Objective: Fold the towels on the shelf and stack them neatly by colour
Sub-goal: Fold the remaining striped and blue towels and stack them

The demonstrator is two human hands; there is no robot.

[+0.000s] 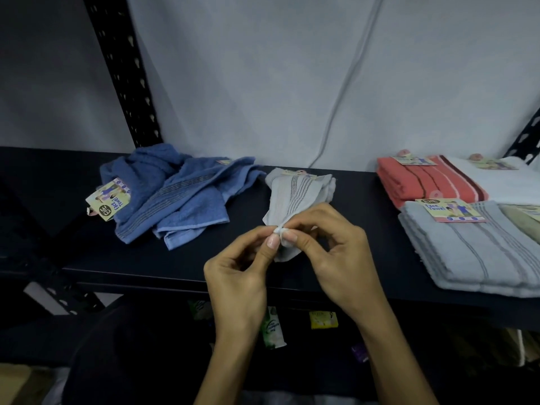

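Both hands meet above the front edge of the dark shelf (122,276), near its middle. The left hand (236,276) and the right hand (339,258) each hold a narrow grip, thumb and fingertips pinching the near corner of a pale grey striped face towel (295,194). That corner is bunched and lifted off the shelf; the rest of the towel lies gathered lengthwise, running back toward the rear edge, where its paper tag sits.

Toward the left end, near the back edge, lie crumpled blue towels (181,197), unfolded and overlapping, with a "Face Towel" label (109,201) at their left side.

At the right end the folded towels sit together: a coral striped towel (423,182) at the back, a white towel (508,185) just beside it on the right, and a stack of folded grey towels (479,255) in front, reaching the front edge, with a label on top. An olive towel (523,219) shows at the frame's right border.

Small packets are dimly visible on the level below.
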